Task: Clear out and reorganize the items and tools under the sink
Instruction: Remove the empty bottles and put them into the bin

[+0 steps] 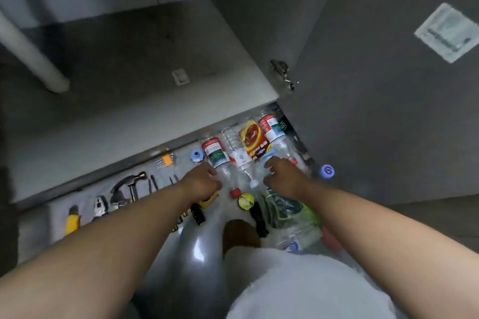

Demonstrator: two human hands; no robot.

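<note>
The bottles lie in a row on the floor (197, 254), close against the cabinet's front edge (129, 137) near its right corner, with their long axes running from that edge back toward me and their caps my way. My left hand (204, 181) is at the near end of the leftmost bottle (215, 154), fingers curled round its clear body. My right hand (283, 176) covers the near end of the rightmost bottle (272, 129), fingers curled, though I cannot tell whether they grip. Each hand is nearest its own bottle, so I judge both can lift forward together
</note>
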